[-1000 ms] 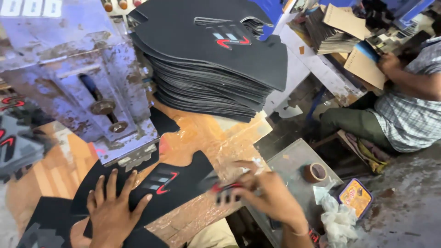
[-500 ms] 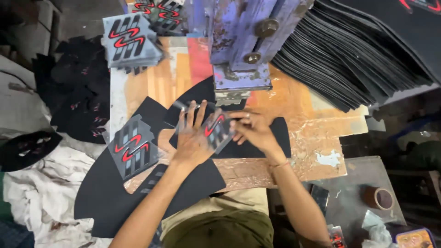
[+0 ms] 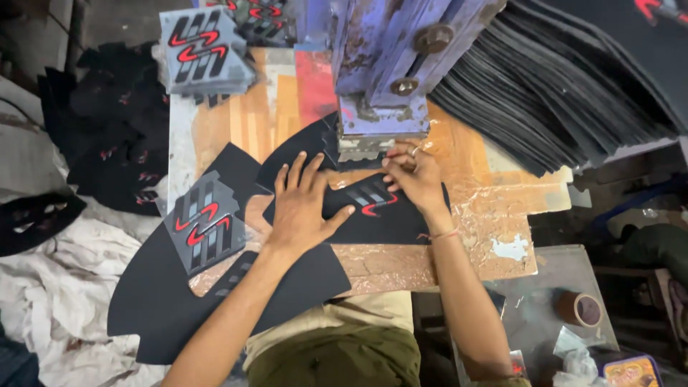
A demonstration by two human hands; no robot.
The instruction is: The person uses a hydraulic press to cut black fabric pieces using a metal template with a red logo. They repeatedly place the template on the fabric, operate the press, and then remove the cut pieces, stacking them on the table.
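Note:
A black cut sheet (image 3: 373, 215) with a red and grey striped emblem lies on the wooden bench under a purple press head (image 3: 387, 79). My left hand (image 3: 304, 208) lies flat on the sheet's left part, fingers spread. My right hand (image 3: 412, 175) rests on the sheet's upper right, fingertips bent at the press's lower edge; whether they pinch the sheet is unclear. A small grey pad (image 3: 204, 222) with the same red emblem sits left of my left hand, on another black sheet (image 3: 165, 301).
A tall stack of black sheets (image 3: 573, 93) fills the upper right. A pile of emblem pads (image 3: 204, 50) stands at the back left. Black offcuts (image 3: 100, 143) and white cloth (image 3: 50, 287) lie left. A tape roll (image 3: 580, 308) sits on a low metal surface at the right.
The camera swung from the right side down over the bench. Both hands slid the emblem sheet toward the press; my right hand moved up to the press's lower edge.

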